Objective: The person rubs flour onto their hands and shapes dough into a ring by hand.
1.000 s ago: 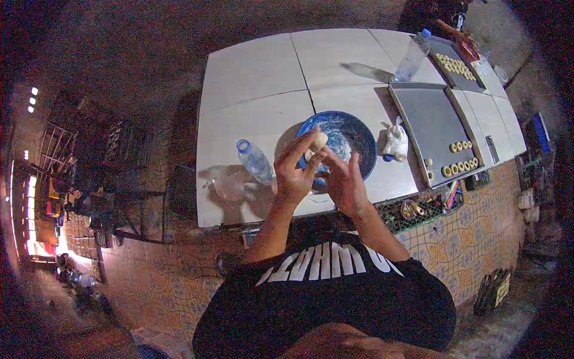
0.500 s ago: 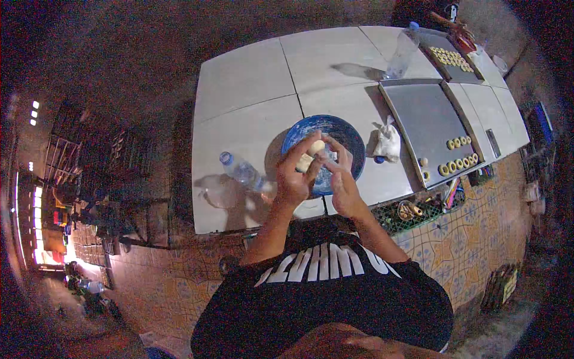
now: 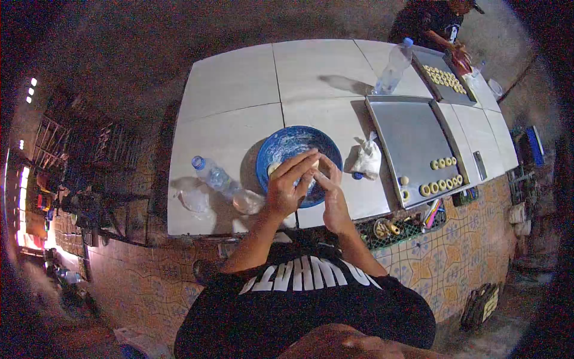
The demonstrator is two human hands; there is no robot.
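Note:
Over the blue bowl [image 3: 272, 143], whose inside is smeared with white flour, my left hand [image 3: 292, 182] and my right hand [image 3: 332, 185] meet with curved fingers. Between them is a small pale dough ball [image 3: 315, 163], mostly covered by the fingers. More dough [image 3: 273, 168] shows at the bowl's left side, partly behind my left hand. To the right, a metal tray [image 3: 412, 134] carries two rows of dough rings [image 3: 442, 186] near its front edge, plus one plain ball [image 3: 404, 180] at the left.
Left of the bowl stand a clear plastic bottle [image 3: 212, 173] and plastic bags [image 3: 194, 198]. A knotted white bag [image 3: 367, 160] lies between bowl and tray. Farther back are a tall bottle [image 3: 394, 69] and a second tray [image 3: 427, 60], where another person [image 3: 439, 30] works. A green crate [image 3: 373, 239] sits below the table edge.
My view has shifted, so the table sits lower and further left. The fingers have closed over the dough ball, which showed more plainly before. More of the other person is visible.

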